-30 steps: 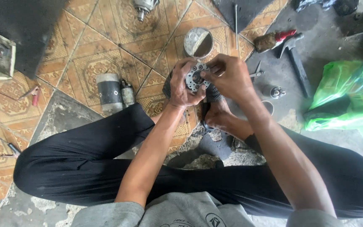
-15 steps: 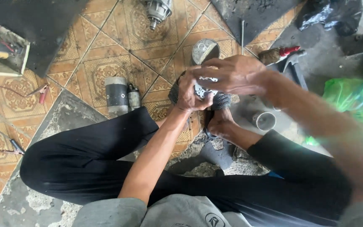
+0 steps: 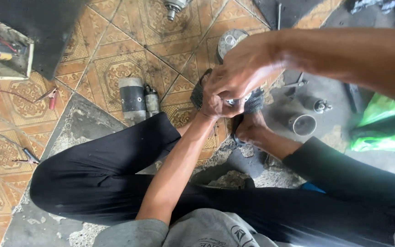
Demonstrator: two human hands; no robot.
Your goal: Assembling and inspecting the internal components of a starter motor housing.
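My left hand [image 3: 216, 107] grips a small grey metal motor part [image 3: 237, 99] from below, over my crossed legs in black trousers. My right hand [image 3: 241, 73] reaches in from the upper right and closes over the top of the same part, hiding most of it. A bare foot [image 3: 252, 130] lies just under the hands. The dark sandal soles [image 3: 198, 93] show on either side of the part.
On the patterned tile floor a black-banded starter motor [image 3: 132, 98] lies to the left. A round metal cap [image 3: 228, 41], a metal cup [image 3: 303, 124] and a small shaft piece [image 3: 320, 106] lie nearby. A green plastic bag [image 3: 385, 128] is at right, a wired box [image 3: 5, 55] at upper left.
My right arm has risen closer to the camera and now crosses the upper right of the view. Both hands stay on the part. The view has shifted slightly.
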